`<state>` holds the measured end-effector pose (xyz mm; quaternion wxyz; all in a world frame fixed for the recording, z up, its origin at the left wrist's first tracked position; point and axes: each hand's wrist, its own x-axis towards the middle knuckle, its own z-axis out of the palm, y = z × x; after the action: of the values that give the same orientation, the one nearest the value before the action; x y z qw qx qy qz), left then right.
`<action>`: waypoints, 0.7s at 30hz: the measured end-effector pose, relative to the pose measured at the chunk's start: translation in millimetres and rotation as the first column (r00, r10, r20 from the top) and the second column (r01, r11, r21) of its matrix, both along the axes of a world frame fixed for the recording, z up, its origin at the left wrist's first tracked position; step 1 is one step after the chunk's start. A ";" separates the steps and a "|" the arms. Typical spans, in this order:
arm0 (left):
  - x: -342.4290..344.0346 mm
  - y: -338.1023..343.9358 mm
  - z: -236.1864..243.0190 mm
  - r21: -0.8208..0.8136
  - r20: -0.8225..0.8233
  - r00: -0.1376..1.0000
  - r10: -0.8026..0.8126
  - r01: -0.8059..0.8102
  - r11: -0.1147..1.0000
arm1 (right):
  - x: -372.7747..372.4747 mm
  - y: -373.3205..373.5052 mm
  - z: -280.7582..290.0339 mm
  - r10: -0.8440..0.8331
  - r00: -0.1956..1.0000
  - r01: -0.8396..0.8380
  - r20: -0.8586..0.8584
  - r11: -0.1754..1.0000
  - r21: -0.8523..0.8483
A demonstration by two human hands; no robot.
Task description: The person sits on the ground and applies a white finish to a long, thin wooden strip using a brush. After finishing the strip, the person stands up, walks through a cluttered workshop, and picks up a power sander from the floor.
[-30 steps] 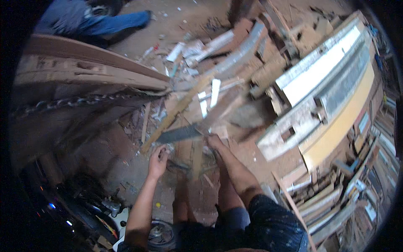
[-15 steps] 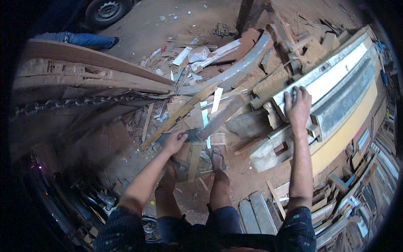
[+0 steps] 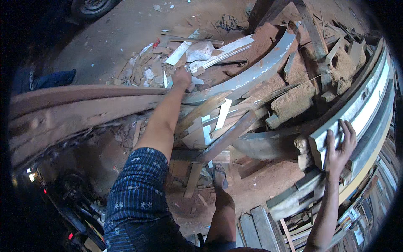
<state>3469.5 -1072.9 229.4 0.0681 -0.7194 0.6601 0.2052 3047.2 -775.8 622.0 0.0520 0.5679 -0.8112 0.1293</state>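
My left hand reaches far forward over a heap of wood scraps, next to a pale strip. Its fingertips are turned away and blurred, so I cannot make out whether they hold anything. My right hand lies on the near end of a long white-painted timber, thumb and fingers apart. Beside that timber run a grey beam and a yellowish board.
A long brown beam juts in from the left, beside a curved grey-painted timber. Sawdust-covered blocks lie between the timbers. Stacked planks are at the lower right. A wheel and a person's blue-clad leg appear at the far left.
My left arm has stretched forward from above the slanted planks to the scrap heap. My right hand stays on the white timber's end. The view has shifted, and the person's leg appears farther left.
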 end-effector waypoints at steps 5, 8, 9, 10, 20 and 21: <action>14.2 -52.6 -49.9 0.087 0.174 0.982 0.068 -0.084 0.993 | -4.7 1.0 -8.3 -0.027 1.000 0.027 -0.016 0.998 0.049; 23.0 -63.4 -78.1 0.116 0.209 0.973 0.096 -0.122 0.986 | -7.8 2.3 -11.8 -0.053 0.998 0.052 0.015 0.997 0.053; 45.2 -69.9 -101.0 0.108 0.231 0.967 0.109 -0.137 0.985 | -8.6 0.6 -10.9 -0.026 1.000 0.026 0.008 0.999 0.048; 37.0 -68.8 -106.0 0.120 0.239 0.966 0.095 -0.127 0.985 | -7.6 0.6 -10.2 -0.023 1.000 0.024 -0.018 0.998 0.061; 38.9 -80.7 -133.9 0.430 0.161 0.949 -0.273 0.181 0.884 | -3.6 0.3 -13.8 -0.023 1.000 0.022 0.018 0.999 0.044; 43.0 -75.5 -143.3 0.345 0.109 0.985 -0.135 0.090 0.934 | -1.9 -2.8 -10.2 -0.031 0.999 0.031 -0.009 0.997 0.071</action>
<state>3512.5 -1148.4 86.0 0.2458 -0.6698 0.6492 0.2637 3045.3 -778.6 611.8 0.0369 0.5573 -0.8238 0.0971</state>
